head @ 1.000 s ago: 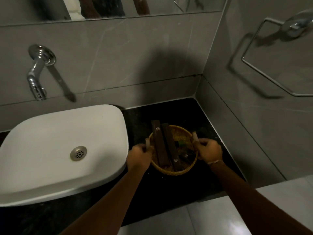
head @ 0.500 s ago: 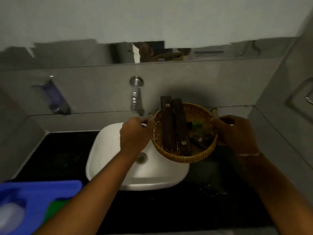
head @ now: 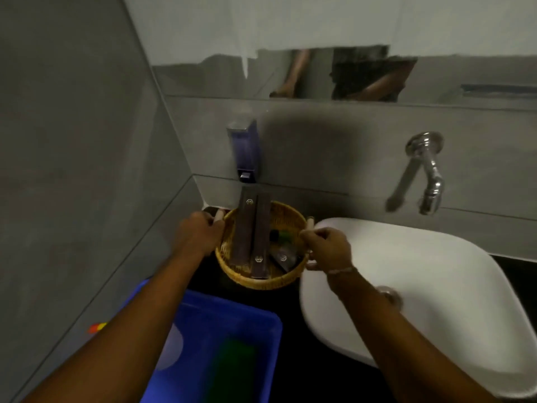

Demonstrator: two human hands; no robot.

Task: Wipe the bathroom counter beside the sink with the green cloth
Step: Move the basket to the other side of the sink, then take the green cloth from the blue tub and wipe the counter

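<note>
The left hand (head: 199, 234) is closed around the pale left handle of a round wicker basket (head: 261, 279), and the right hand (head: 328, 247) pinches the right handle between thumb and fingers. The basket sits at the back left corner of the black counter (head: 293, 338), though whether it rests on the surface or is held just above cannot be told. Two long dark boxes (head: 252, 231) lie in it, with smaller items beside them too dim to name.

Just right of the basket stands a white sink (head: 436, 286), its drain partly behind the right forearm. Near the front edge lies a blue tub (head: 229, 315), cut off by the frame's lower border; a blurred green shape inside it (head: 232, 370) is probably the green cloth.

Grey tiled walls meet in the corner. A soap dispenser (head: 245, 149) hangs above the basket and a chrome tap (head: 427, 167) above the sink. The mirror (head: 348, 74) reflects only arms; its upper part is blanked out.
</note>
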